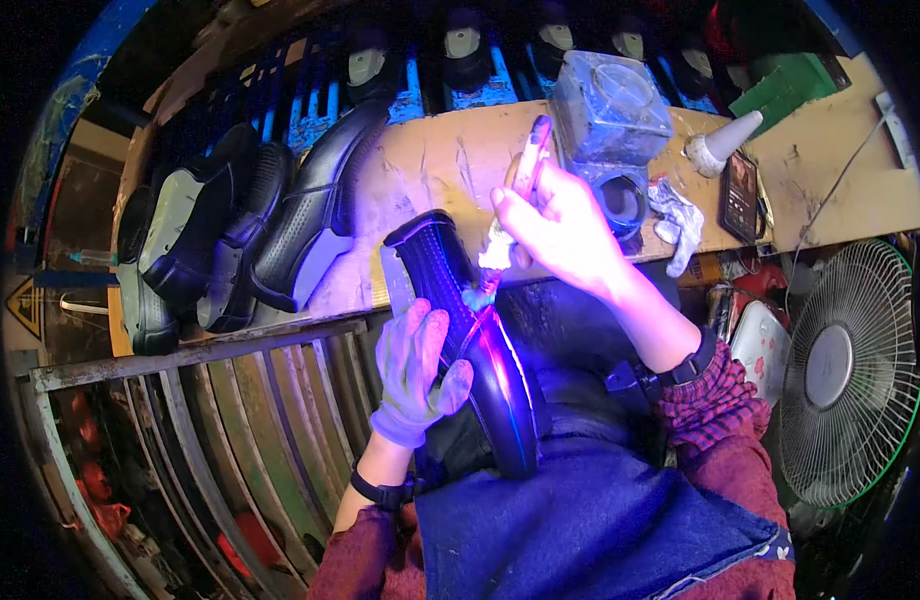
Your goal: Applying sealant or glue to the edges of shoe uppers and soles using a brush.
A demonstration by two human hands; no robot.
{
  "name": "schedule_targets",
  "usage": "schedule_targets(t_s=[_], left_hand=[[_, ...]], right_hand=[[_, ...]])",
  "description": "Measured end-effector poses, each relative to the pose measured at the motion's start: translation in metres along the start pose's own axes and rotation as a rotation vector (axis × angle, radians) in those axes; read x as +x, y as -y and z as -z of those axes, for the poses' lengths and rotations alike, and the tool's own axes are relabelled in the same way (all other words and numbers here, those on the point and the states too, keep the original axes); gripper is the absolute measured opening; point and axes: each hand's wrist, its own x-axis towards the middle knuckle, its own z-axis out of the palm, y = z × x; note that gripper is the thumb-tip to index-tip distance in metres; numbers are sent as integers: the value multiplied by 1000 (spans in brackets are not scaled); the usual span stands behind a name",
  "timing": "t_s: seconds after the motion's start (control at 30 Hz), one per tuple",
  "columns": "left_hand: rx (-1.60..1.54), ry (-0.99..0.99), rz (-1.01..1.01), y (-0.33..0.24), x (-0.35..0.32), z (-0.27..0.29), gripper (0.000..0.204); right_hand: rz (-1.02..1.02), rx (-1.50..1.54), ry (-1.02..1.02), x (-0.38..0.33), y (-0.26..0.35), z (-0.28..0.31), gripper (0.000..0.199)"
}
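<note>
Holding, just beyond the blue apron [570, 520], a black shoe [502, 400] in the partly curled grip of the gloved left hand [410, 372], the nearer one, with long axis slanting away leftward toward the worktop [435, 180]. Clasping, in the closed grip of the bare right hand [572, 228], a brush [498, 248] angled down-left onto the shoe. Showing more shoes [315, 215] farther left.

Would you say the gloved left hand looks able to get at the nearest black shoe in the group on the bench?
Probably yes: nothing visible stands between that shoe and the left hand. The hand rests against another shoe, though, so it would likely have to leave that first.
</note>
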Motion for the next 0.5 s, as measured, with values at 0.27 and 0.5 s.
schedule_targets(t_s=[0.27,0.5], left_hand=[[126,-58,-43,-14,21,0,38],[109,-134,47,-10,30,-4,30]], right_hand=[[-16,228,-43,-57,30,17,13],[95,219,-45,-87,57,22,16]])
